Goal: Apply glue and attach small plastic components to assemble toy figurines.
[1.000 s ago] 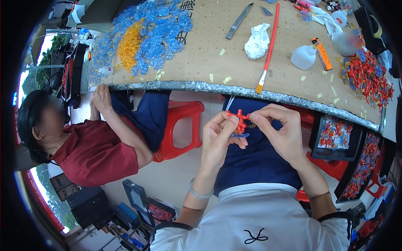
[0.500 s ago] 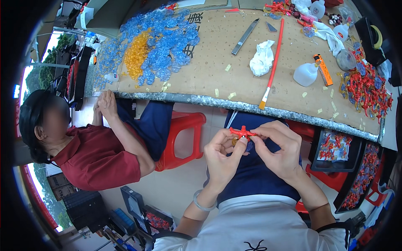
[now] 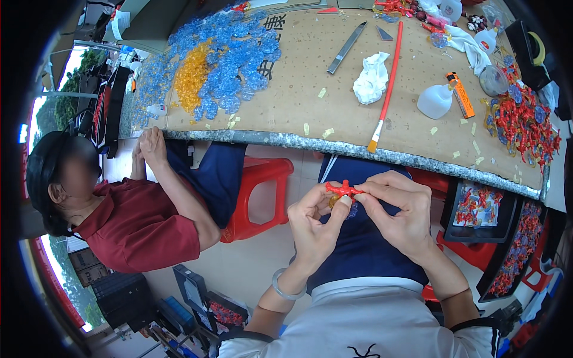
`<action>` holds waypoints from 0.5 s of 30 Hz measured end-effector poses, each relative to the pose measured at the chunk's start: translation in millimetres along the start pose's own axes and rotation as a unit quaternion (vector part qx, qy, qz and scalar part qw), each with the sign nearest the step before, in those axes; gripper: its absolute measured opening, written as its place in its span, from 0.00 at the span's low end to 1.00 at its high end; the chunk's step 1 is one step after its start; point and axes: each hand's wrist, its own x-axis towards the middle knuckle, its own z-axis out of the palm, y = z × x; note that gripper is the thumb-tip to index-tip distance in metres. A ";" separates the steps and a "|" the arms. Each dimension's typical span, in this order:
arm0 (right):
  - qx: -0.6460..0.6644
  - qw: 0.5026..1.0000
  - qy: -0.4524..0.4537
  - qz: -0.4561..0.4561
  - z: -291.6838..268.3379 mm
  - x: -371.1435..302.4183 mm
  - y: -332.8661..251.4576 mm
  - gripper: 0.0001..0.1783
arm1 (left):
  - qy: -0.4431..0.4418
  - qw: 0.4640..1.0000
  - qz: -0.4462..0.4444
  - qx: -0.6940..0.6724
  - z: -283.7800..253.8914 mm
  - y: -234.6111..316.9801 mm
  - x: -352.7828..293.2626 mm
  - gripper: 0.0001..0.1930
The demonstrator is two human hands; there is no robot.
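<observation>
Between the left hand (image 3: 313, 221) and the right hand (image 3: 401, 209), above the navy trousers (image 3: 364, 259) of the lap, lay a small red piece (image 3: 345, 189) with outstretched limbs. Its long axis ran crosswise, from the left fingertips to the right, dipping slightly toward the right hand; a short stub pointed away from the wearer. Both hands touched it, so neither was the nearer, though the left covered more of it: its thumb lay over the middle while the fingers curled behind, a narrow, closed hold. The right hand pinched the piece's right end between thumb and forefinger; how firmly could not be told. Just below the red limbs, partly hidden by the left hand, showed an amber part (image 3: 333, 201) and a blue part (image 3: 353, 210); whether they were joined to the piece was unclear.

Ahead of both hands stood the edge of the tabletop (image 3: 286, 113), on which a red-handled brush (image 3: 388, 83) pointed its bristles back toward them. Forward and right of the right hand lay a mixed heap (image 3: 525, 119) of mostly red pieces; forward and left of the left hand, a blue heap (image 3: 236, 65) bordered an amber heap (image 3: 192, 80).
</observation>
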 end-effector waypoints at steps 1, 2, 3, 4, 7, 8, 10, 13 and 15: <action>0.000 1.000 0.001 0.002 0.1 -0.4 0.7 0.09 | 0.002 1.000 -0.001 -0.002 1.7 0.6 0.3 0.07; 0.000 1.000 0.002 0.004 0.2 -0.3 0.9 0.09 | 0.005 1.000 -0.002 -0.003 2.7 0.8 0.7 0.06; -0.001 1.000 0.003 0.005 0.4 -0.1 0.9 0.09 | 0.004 1.000 -0.003 -0.004 2.7 0.5 1.1 0.06; -0.002 1.000 0.004 0.006 0.4 0.1 0.9 0.09 | 0.004 1.000 -0.004 -0.004 2.8 0.3 1.4 0.06; -0.002 1.000 0.010 0.000 0.1 0.3 2.1 0.09 | 0.002 1.000 -0.004 -0.001 3.1 0.0 3.1 0.06; -0.001 1.000 0.011 0.000 -0.2 0.2 2.7 0.09 | 0.001 1.000 -0.004 0.002 3.1 0.0 3.7 0.06; 0.000 1.000 0.012 0.002 -0.7 0.0 3.9 0.10 | -0.009 1.000 0.002 0.006 1.9 -0.8 5.2 0.06; 0.008 1.000 0.016 -0.002 -0.4 1.0 2.8 0.11 | -0.008 1.000 0.025 0.017 1.7 -2.0 8.5 0.07; 0.019 1.000 0.022 0.006 -0.1 0.9 4.4 0.12 | -0.007 0.999 0.036 0.026 1.6 -3.1 10.2 0.07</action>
